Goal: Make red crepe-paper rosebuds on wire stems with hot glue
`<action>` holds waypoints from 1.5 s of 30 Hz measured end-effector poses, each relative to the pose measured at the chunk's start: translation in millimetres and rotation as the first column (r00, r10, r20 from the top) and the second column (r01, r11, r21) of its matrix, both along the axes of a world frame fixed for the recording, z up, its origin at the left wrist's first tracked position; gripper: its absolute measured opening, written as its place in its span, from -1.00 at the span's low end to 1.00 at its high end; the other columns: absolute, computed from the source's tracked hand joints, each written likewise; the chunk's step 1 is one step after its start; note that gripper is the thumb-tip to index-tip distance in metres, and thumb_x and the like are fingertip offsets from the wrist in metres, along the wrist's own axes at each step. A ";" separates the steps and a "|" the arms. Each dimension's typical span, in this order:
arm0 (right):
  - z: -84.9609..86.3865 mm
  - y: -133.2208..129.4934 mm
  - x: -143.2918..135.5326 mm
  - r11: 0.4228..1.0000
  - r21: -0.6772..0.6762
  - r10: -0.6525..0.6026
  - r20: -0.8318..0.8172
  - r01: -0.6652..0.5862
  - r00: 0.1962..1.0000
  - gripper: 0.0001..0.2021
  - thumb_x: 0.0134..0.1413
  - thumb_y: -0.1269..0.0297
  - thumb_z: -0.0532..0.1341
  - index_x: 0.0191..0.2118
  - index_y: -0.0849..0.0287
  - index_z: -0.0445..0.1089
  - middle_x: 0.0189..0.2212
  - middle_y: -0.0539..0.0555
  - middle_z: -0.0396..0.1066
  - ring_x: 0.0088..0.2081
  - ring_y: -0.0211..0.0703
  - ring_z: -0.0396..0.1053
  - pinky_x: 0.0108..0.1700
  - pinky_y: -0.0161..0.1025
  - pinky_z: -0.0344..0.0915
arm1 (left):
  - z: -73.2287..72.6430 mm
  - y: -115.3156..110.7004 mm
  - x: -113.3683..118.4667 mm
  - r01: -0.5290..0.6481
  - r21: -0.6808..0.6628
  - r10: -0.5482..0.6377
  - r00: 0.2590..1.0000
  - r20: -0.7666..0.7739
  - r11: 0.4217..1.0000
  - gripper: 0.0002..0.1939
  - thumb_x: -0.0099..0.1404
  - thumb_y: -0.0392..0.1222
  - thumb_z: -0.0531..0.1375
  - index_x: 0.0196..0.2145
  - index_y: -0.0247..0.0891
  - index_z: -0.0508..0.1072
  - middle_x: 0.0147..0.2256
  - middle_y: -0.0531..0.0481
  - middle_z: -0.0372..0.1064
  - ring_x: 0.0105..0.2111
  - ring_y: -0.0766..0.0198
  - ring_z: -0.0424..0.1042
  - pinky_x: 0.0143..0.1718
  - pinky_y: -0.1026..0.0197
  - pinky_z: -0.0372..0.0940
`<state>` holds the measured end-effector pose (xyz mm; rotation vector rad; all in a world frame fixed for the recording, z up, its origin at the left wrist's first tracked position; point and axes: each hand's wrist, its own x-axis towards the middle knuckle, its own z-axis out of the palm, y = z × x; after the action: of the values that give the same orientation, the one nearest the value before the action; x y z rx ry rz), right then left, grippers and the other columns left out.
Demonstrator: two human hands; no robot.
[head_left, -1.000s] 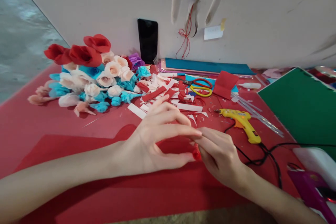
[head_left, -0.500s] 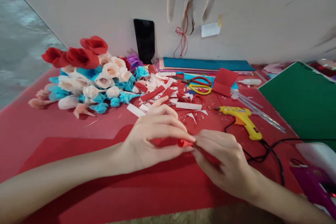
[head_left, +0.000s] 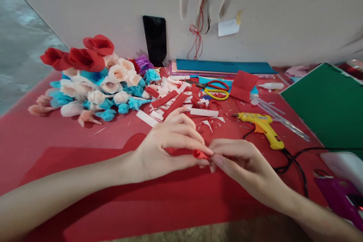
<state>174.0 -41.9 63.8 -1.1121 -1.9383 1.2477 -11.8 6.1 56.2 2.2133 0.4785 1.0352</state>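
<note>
A small roll of red paper (head_left: 199, 154) is held between my two hands above the red sheet (head_left: 113, 185) on the table. The thumb and forefinger of my left hand (head_left: 172, 145) pinch it, its open curled end facing left. My right hand (head_left: 241, 162) has its thumb and fingers pressed on the roll's right end, touching my left fingertips. Red and white paper scraps (head_left: 172, 102) lie just beyond my hands. The yellow glue gun (head_left: 265, 124) rests to the right, its black cable running behind my right hand.
Paper flowers (head_left: 93, 79) in several colours are heaped at the left. A black phone (head_left: 155, 41) leans on the wall. Scissors (head_left: 217, 92), a red paper square (head_left: 243, 85), clear sticks (head_left: 280, 119) and a green board (head_left: 326, 102) lie farther back and right.
My right fingers have closed in on the roll's right end, and the hand has turned, its thumb now higher. My left hand still pinches the roll, shifted slightly right.
</note>
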 end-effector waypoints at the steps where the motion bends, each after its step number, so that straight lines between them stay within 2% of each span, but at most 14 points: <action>1: -0.2 -0.2 0.1 1.000 -0.001 -0.004 -0.001 0.004 1.000 -0.75 0.14 0.42 0.00 -0.51 0.29 0.31 -0.54 0.02 0.28 -0.47 -0.35 0.25 -0.43 -0.39 0.17 | -0.3 0.1 0.1 -0.007 -0.008 0.007 1.000 0.008 1.000 -0.88 0.01 -0.37 0.29 -0.41 -0.32 0.50 -0.49 -0.02 0.46 -0.41 0.30 0.29 -0.21 0.12 0.26; 7: 0.0 0.8 -1.5 0.999 -0.037 -0.009 -0.036 0.008 0.999 -0.76 0.14 0.35 0.04 -0.48 0.28 0.35 -0.55 0.01 0.29 -0.50 -0.36 0.25 -0.49 -0.41 0.15 | -1.4 -0.7 0.1 -0.006 -0.041 0.006 1.000 0.013 0.999 -0.89 0.01 -0.37 0.29 -0.41 -0.33 0.50 -0.49 -0.03 0.46 -0.42 0.30 0.28 -0.26 0.15 0.26; 11: -0.1 1.7 -1.0 0.997 -0.071 -0.010 -0.063 0.005 0.998 -0.74 0.14 0.38 0.02 -0.48 0.30 0.36 -0.54 0.02 0.32 -0.47 -0.36 0.27 -0.45 -0.41 0.18 | -1.5 -1.7 0.1 0.001 -0.081 0.000 1.000 0.014 0.997 -0.89 0.01 -0.40 0.28 -0.41 -0.37 0.51 -0.48 -0.07 0.46 -0.41 0.30 0.29 -0.25 0.16 0.25; 17: -1.8 1.6 -1.1 0.998 -0.060 -0.024 -0.082 0.020 0.996 -0.76 0.13 0.39 0.04 -0.49 0.29 0.35 -0.57 -0.01 0.29 -0.50 -0.39 0.25 -0.47 -0.44 0.17 | -1.2 -2.5 1.5 0.005 -0.141 0.001 0.999 0.037 0.990 -0.90 0.02 -0.41 0.27 -0.42 -0.42 0.51 -0.49 -0.08 0.45 -0.41 0.31 0.29 -0.26 0.18 0.24; 24: 0.3 1.0 -1.1 0.998 -0.049 -0.028 -0.054 0.025 0.998 -0.75 0.15 0.41 0.02 -0.49 0.27 0.35 -0.56 -0.01 0.30 -0.48 -0.39 0.27 -0.44 -0.44 0.19 | -2.1 -1.3 1.8 0.017 -0.186 -0.007 0.998 0.055 0.982 -0.89 0.03 -0.38 0.28 -0.40 -0.37 0.50 -0.48 -0.04 0.46 -0.43 0.33 0.30 -0.24 0.17 0.23; 26: 0.3 0.0 -1.2 0.999 0.000 -0.044 -0.024 0.044 0.999 -0.77 0.14 0.40 0.03 -0.48 0.25 0.34 -0.57 -0.01 0.30 -0.50 -0.37 0.26 -0.48 -0.42 0.18 | -2.5 -0.7 1.5 0.021 -0.183 -0.009 0.998 0.064 0.983 -0.89 0.03 -0.38 0.28 -0.40 -0.36 0.50 -0.48 -0.04 0.45 -0.43 0.33 0.31 -0.24 0.18 0.23; 28: 0.0 -1.5 -1.6 0.988 0.117 -0.102 0.005 0.101 0.995 -0.85 0.10 0.41 0.08 -0.44 0.23 0.34 -0.55 -0.01 0.30 -0.50 -0.36 0.26 -0.51 -0.41 0.18 | -3.2 -0.5 1.0 0.013 -0.176 -0.002 0.998 0.068 0.984 -0.89 0.02 -0.38 0.28 -0.40 -0.35 0.50 -0.49 -0.03 0.45 -0.43 0.33 0.31 -0.24 0.18 0.23; 30: 0.0 -3.1 -2.1 0.939 0.287 -0.198 0.004 0.189 0.980 -0.92 0.03 0.46 0.13 -0.40 0.21 0.35 -0.50 -0.01 0.32 -0.49 -0.36 0.28 -0.51 -0.42 0.21 | -4.0 -1.1 0.4 0.003 -0.174 0.009 0.998 0.068 0.985 -0.88 0.01 -0.37 0.29 -0.41 -0.35 0.50 -0.50 -0.02 0.44 -0.44 0.33 0.30 -0.25 0.17 0.23; 33: 0.8 -4.5 -2.9 0.837 0.487 -0.278 -0.014 0.249 0.961 -0.88 -0.06 0.54 0.17 -0.38 0.21 0.37 -0.47 -0.01 0.36 -0.46 -0.40 0.32 -0.46 -0.47 0.27 | -5.3 -2.7 -0.3 -0.009 -0.190 0.024 0.997 0.076 0.982 -0.88 0.01 -0.36 0.30 -0.41 -0.36 0.50 -0.50 -0.04 0.44 -0.43 0.32 0.30 -0.28 0.19 0.25; 38: 0.5 -4.5 -3.6 0.778 0.599 -0.259 0.029 0.191 0.965 -0.85 -0.13 0.59 0.20 -0.39 0.23 0.39 -0.46 -0.02 0.39 -0.44 -0.44 0.34 -0.38 -0.52 0.30 | -6.9 -3.9 1.0 -0.010 -0.197 0.031 0.994 0.103 0.980 -0.88 -0.01 -0.37 0.30 -0.43 -0.39 0.50 -0.51 -0.07 0.45 -0.43 0.31 0.28 -0.31 0.19 0.26; 45: 0.5 -10.4 -4.8 0.696 0.697 -0.338 0.106 0.172 0.935 -0.85 -0.10 0.51 0.22 -0.37 0.12 0.38 -0.46 -0.02 0.41 -0.47 -0.35 0.35 -0.40 -0.40 0.34 | -6.8 -3.3 2.5 -0.051 -0.199 0.069 0.994 0.086 0.979 -0.88 -0.01 -0.34 0.30 -0.42 -0.34 0.49 -0.52 -0.04 0.44 -0.44 0.30 0.29 -0.32 0.18 0.28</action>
<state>169.3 -52.3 64.3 -1.0899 -2.0462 0.1912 -9.3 2.8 49.4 1.9786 0.5833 1.0685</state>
